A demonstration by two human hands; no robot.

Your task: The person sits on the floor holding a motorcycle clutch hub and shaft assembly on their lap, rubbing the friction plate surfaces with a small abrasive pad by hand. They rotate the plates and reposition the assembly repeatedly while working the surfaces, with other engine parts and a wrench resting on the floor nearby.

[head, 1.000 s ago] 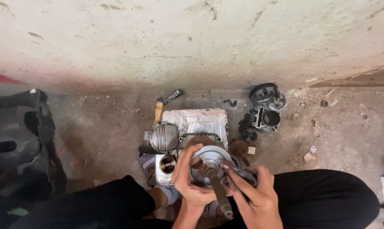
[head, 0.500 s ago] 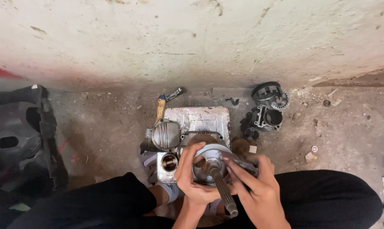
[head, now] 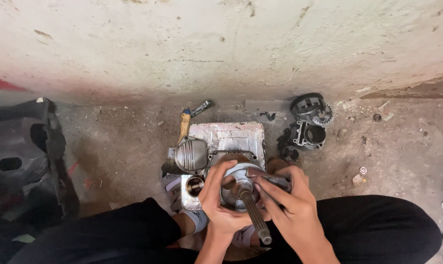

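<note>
Now, our left hand (head: 220, 198): wrapped round the rim of the round grey metal flywheel (head: 236, 188).
Our right hand (head: 287, 195): fingers pressed on its far side.
Flywheel: dull, greasy, splined shaft (head: 254, 217) pointing toward us, held above the engine casing (head: 228, 139).
Nearby: cylinder block (head: 307, 134).

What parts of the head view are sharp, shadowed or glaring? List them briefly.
Head view: soft, even light, no harsh glare; the wall looks pale and slightly washed out. The left hand and right hand on the round metal part are sharp, its shaft too. The black plastic panel at the left edge sits in dark shadow, with slight wide-angle bending toward the edges.
</note>
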